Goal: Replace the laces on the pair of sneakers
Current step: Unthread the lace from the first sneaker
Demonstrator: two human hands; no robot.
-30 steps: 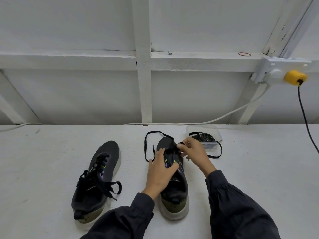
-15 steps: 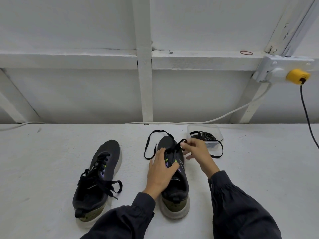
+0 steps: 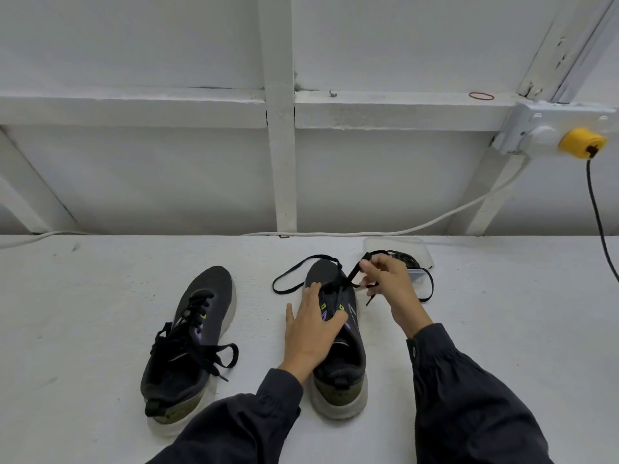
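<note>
Two dark sneakers stand on the white table, toes pointing away. The left sneaker (image 3: 194, 333) is fully laced, its bow loose. On the right sneaker (image 3: 345, 356), my left hand (image 3: 313, 326) lies over the tongue with straight fingers, pressing it down. A black lace (image 3: 294, 272) runs through its front eyelets; one end loops on the table to the left. My right hand (image 3: 388, 286) pinches the other end and holds it taut, up and to the right of the toe.
A clear plastic box (image 3: 402, 254) with more black laces stands behind my right hand. A white cable (image 3: 385, 232) runs along the table's back edge to a wall socket (image 3: 549, 132) with a yellow plug. A black cord (image 3: 599, 229) hangs at the far right.
My right hand has drawn the lace end away from the eyelets, up and to the right, tightening it. My left hand stays on the sneaker.
</note>
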